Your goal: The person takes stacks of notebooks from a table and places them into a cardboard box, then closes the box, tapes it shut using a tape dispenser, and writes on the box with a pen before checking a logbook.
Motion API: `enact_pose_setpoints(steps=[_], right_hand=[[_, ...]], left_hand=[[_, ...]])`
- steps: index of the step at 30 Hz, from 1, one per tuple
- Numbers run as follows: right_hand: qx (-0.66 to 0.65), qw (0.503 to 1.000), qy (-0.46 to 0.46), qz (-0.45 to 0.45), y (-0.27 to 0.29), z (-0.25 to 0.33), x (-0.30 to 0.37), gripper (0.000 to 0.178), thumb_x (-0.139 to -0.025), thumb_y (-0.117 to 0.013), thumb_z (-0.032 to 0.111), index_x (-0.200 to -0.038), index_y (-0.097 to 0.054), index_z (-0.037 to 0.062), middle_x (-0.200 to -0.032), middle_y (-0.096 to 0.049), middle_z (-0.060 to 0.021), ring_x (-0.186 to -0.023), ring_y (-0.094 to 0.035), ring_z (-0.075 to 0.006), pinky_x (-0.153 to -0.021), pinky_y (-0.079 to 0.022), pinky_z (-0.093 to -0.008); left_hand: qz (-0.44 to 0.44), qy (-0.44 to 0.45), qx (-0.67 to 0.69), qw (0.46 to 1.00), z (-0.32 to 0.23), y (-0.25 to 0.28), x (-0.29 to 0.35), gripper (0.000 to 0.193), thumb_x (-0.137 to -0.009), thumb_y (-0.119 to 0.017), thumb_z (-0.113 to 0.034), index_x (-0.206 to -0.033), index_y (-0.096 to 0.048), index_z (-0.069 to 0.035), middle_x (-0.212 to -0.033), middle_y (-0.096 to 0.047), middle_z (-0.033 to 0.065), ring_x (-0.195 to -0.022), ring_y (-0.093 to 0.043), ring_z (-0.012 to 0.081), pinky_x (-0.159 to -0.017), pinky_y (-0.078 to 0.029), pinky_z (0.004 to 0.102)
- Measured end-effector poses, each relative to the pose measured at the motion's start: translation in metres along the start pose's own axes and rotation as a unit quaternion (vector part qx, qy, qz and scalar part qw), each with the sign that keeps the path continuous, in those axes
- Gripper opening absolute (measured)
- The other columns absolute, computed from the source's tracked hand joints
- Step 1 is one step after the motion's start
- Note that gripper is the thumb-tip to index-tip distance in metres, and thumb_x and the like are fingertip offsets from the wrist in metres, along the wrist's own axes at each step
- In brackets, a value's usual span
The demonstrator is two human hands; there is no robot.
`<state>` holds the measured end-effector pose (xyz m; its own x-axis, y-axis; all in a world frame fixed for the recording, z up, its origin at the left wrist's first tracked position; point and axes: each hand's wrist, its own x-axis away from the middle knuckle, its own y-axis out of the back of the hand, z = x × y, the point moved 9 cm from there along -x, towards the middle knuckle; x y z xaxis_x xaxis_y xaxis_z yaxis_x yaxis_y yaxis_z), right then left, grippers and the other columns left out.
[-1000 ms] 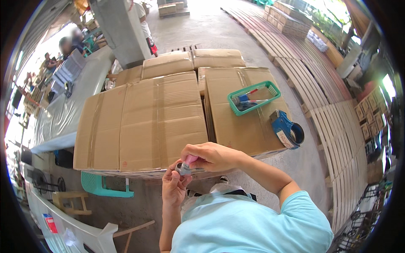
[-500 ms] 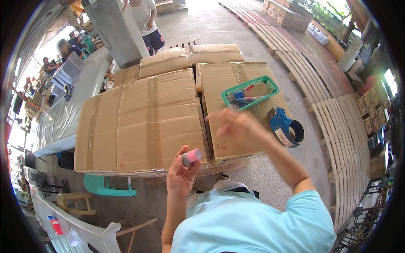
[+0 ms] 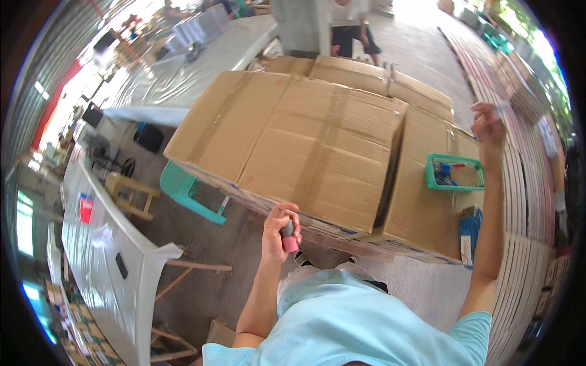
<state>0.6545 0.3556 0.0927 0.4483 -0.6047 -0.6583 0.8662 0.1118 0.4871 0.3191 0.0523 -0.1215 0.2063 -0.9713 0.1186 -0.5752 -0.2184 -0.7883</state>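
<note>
My left hand [image 3: 279,230] is closed around a small grey and pink cylinder [image 3: 290,243], its pink end pointing down, just off the near edge of a large taped cardboard box [image 3: 293,140]. Raised at the far right, my right hand [image 3: 488,128] has its fingers curled together. A blurred pale thing shows at those fingertips, too unclear to name. Beneath the right forearm, a green plastic basket [image 3: 455,187] with small blue and red items rests on another cardboard box [image 3: 421,213]. A blue tape dispenser [image 3: 469,238] lies nearer, partly hidden by that forearm.
Wooden pallets [image 3: 528,207] line the right side. Left are a plastic-covered table [image 3: 165,85], a turquoise stool [image 3: 186,189], a wooden stool [image 3: 131,195] and a pale table [image 3: 104,262]. A person [image 3: 351,39] stands beyond the boxes, beside a concrete pillar [image 3: 299,27].
The view has swung left. My right hand has gone from over the box near the basket to raised at the right. My left hand has turned the cylinder pink end down.
</note>
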Motion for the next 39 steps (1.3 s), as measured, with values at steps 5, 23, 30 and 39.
enact_pose_setpoints(steps=[5,23,30,39], right_hand=[[-0.382,0.905,-0.17,0.083,-0.225,0.082,-0.052,0.063,-0.097,-0.034,0.061,-0.095,-0.064,0.0066,-0.079,-0.055,0.0015,-0.076,-0.051,-0.0091,-0.07,-0.046,-0.0274],[-0.364,0.838,-0.194,0.357,-0.529,0.162,0.011,0.031,-0.081,-0.078,0.02,-0.072,-0.053,0.0038,-0.06,-0.056,-0.0016,-0.056,-0.053,-0.0071,-0.043,-0.04,-0.0256],[-0.313,0.926,-0.022,0.21,-0.513,0.16,-0.004,0.041,-0.081,-0.077,0.022,-0.066,-0.043,0.0034,-0.052,-0.046,-0.0055,-0.045,-0.052,-0.0121,-0.039,-0.041,-0.0316],[-0.249,0.923,-0.024,0.292,-0.529,0.162,0.007,0.042,-0.086,-0.066,0.015,-0.06,-0.035,0.006,-0.045,-0.04,-0.0035,-0.038,-0.054,-0.0174,-0.038,-0.038,-0.0328]], left_hand=[[-0.207,-0.285,-0.602,0.716,-0.081,0.037,0.02,0.052,-0.092,-0.062,-0.021,-0.139,-0.043,-0.01,-0.079,-0.06,0.0101,-0.056,-0.055,0.0197,-0.052,-0.047,0.033],[-0.2,-0.171,-0.629,0.732,-0.05,0.102,-0.01,0.08,-0.084,-0.07,-0.005,-0.149,-0.024,-0.012,-0.101,-0.064,0.0114,-0.083,-0.064,0.0232,-0.076,-0.051,0.0326],[-0.184,-0.225,-0.63,0.72,-0.054,0.094,-0.013,0.079,-0.083,-0.071,-0.005,-0.148,-0.027,-0.011,-0.089,-0.062,0.0074,-0.078,-0.061,0.0187,-0.073,-0.05,0.0313],[-0.177,-0.198,-0.634,0.726,-0.049,0.099,-0.016,0.079,-0.084,-0.069,-0.002,-0.148,-0.025,-0.009,-0.124,-0.06,0.0174,-0.092,-0.065,0.0246,-0.08,-0.052,0.0323]])
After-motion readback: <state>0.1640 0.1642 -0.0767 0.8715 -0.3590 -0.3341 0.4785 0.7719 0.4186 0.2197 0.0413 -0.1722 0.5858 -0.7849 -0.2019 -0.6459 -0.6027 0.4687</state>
